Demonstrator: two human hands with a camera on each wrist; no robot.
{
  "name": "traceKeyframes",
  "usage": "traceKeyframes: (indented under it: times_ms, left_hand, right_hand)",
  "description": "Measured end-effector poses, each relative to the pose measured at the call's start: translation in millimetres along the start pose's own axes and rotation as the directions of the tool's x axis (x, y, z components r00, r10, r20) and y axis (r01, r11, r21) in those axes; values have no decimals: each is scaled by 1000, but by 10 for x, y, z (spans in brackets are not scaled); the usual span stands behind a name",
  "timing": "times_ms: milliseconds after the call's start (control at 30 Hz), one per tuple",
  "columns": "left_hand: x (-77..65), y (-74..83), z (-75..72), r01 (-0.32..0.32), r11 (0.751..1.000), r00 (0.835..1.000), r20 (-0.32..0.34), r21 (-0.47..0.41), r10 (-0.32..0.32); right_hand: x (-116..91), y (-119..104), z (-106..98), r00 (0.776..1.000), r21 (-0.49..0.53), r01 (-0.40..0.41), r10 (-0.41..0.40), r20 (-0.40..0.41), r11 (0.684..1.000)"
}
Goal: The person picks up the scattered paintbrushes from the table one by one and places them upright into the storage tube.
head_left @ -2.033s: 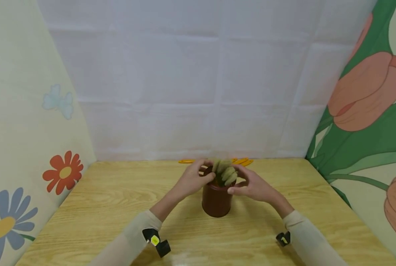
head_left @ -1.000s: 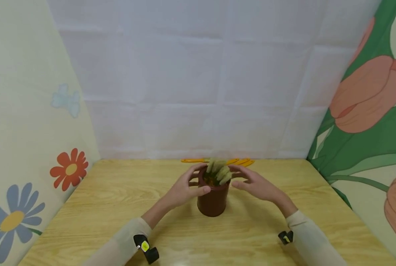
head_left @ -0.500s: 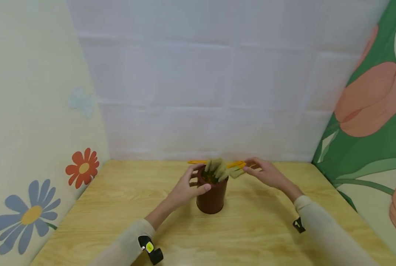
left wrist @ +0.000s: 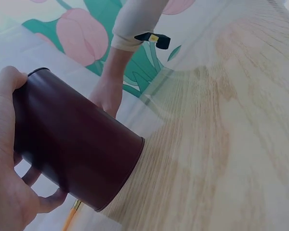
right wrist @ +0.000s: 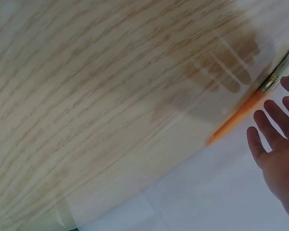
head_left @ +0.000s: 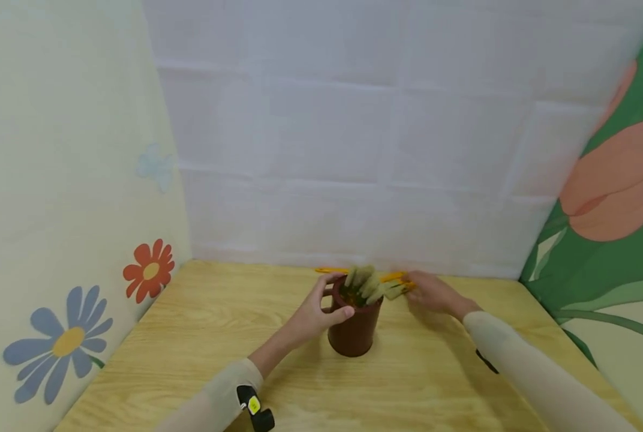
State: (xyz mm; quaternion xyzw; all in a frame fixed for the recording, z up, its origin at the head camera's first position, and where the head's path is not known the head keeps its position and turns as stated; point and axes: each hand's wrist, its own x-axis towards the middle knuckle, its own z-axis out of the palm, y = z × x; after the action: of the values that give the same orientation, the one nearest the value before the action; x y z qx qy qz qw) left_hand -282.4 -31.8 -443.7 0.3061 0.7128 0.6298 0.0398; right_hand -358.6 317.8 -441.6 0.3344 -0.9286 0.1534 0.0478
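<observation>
A dark brown cylindrical cup [head_left: 352, 333] stands on the table, with several brushes with pale bristles [head_left: 360, 281] sticking up out of it. My left hand [head_left: 312, 315] grips it near the rim, thumb in front and fingers round the far side; the left wrist view also shows the cup [left wrist: 77, 139] in that hand [left wrist: 9, 187]. To the right, my right hand [head_left: 435, 292] is at orange-handled paintbrushes [head_left: 393, 276] at the back of the table. In the right wrist view the fingers of my right hand [right wrist: 282, 149] are spread beside an orange-handled paintbrush [right wrist: 245, 107].
Another orange handle [head_left: 329, 270] lies behind the cup near the table's back edge. A white cloth [head_left: 311, 132] hangs behind the wood-grain table [head_left: 235, 318]. Flower-patterned panels stand left [head_left: 73, 198] and right [head_left: 618, 252].
My right hand has left the cup and moved right to the brushes at the back. The left hand has shifted from the bristles to the cup's rim. The head view has turned left.
</observation>
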Motion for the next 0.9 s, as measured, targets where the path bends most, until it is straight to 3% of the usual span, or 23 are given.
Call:
traceKeyframes:
  times_ms: [167,367,900]
  left_hand:
    - [3,2,7,8,1000,1000,9,7,-8]
    - [9,0,-8,21,999,1000,15,31,-21]
    - [32,5,-52,45,998,998,42,42,-47]
  right_hand:
    - [34,31,35,997,-73,73,-73,-3,995]
    - [28,16,77,999,-159,52,-51,11,986]
    - [7,25,96,992,-302,122,-129,-5,945]
